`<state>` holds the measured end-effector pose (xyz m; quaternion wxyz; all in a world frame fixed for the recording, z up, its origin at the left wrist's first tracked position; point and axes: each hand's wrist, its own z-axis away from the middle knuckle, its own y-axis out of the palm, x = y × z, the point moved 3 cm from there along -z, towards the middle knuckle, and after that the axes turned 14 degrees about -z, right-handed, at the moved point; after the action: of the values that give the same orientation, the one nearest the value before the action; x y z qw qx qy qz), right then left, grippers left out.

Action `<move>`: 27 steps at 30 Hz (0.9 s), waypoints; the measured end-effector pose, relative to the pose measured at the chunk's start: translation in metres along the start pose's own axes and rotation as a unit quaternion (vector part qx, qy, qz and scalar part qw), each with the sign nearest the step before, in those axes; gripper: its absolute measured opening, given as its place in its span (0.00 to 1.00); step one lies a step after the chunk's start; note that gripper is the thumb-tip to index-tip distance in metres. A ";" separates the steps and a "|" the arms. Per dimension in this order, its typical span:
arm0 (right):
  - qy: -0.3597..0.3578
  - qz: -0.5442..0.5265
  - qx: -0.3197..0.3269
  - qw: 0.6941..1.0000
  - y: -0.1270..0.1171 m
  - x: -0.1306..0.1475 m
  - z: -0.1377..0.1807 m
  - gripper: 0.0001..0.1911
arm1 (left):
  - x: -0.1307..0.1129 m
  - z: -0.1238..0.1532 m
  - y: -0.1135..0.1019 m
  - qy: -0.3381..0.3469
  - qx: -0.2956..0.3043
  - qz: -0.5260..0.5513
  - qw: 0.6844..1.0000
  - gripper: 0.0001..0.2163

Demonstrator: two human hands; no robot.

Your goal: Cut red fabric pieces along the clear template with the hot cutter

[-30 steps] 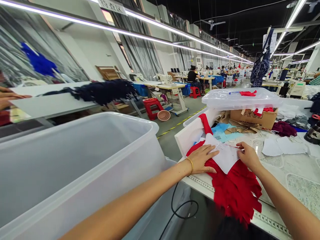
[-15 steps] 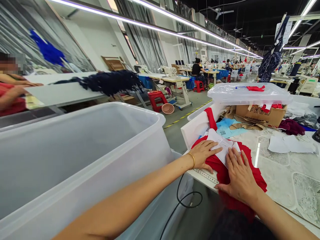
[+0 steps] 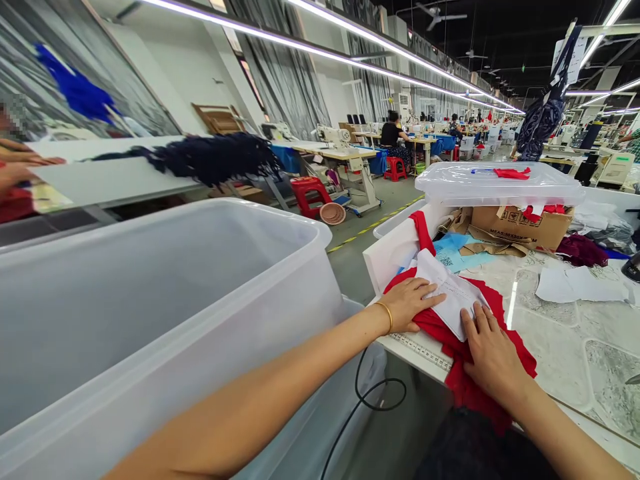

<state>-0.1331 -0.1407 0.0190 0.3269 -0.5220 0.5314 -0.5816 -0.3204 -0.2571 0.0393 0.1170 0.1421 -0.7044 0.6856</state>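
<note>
Red fabric (image 3: 520,347) lies over the near left corner of the table, part of it hanging off the edge. On top of it rests a white paper piece (image 3: 453,287) with faint writing. My left hand (image 3: 411,303), a gold bangle at the wrist, lies flat with fingers spread across the paper's left side and the fabric. My right hand (image 3: 490,350) presses on the lower right corner of the paper and the red fabric, fingers stretched out. A measuring tape strip (image 3: 420,350) runs along the table edge below my left hand.
A big translucent bin (image 3: 260,280) stands on the left. Behind the fabric are a cardboard box (image 3: 520,230) under a clear plastic lid (image 3: 500,187), blue paper (image 3: 457,252) and white paper scraps (image 3: 580,285). A black cable (image 3: 357,387) hangs below. Co-workers sit farther off.
My right hand has moved slightly right and down, showing more of the paper. The paper's upper end looks smoother and flatter. My left hand stays almost in place.
</note>
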 end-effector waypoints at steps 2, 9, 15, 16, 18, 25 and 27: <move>-0.003 0.028 -0.026 0.999 0.006 0.004 0.001 0.41 | -0.001 0.001 -0.001 0.005 0.001 -0.012 1.000 0.46; 0.014 0.018 0.039 0.999 -0.009 0.003 -0.001 0.38 | -0.008 -0.005 -0.002 -0.012 -0.015 -0.059 0.998 0.31; 0.082 -0.072 0.094 0.990 -0.025 0.013 -0.001 0.52 | -0.011 -0.012 -0.003 -0.022 -0.022 -0.068 0.997 0.27; 0.091 -0.074 0.086 0.989 -0.023 0.014 -0.001 0.55 | -0.010 -0.013 -0.004 -0.023 -0.020 -0.068 0.997 0.27; 0.096 -0.066 0.063 0.991 -0.018 0.013 -0.001 0.53 | -0.011 -0.013 -0.005 -0.025 -0.018 -0.066 0.997 0.27; 0.023 -0.044 0.051 0.997 -0.017 -0.007 -0.003 0.38 | -0.018 -0.009 -0.012 -0.028 0.008 -0.041 0.999 0.32; -0.002 -0.040 0.064 0.997 -0.020 -0.011 -0.004 0.38 | -0.020 -0.009 -0.015 -0.033 0.020 -0.032 0.999 0.34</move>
<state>-0.1313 -0.1248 0.0356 0.3371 -0.5217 0.4711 -0.6263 -0.2970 -0.2480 0.0461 0.1129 0.1892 -0.6889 0.6906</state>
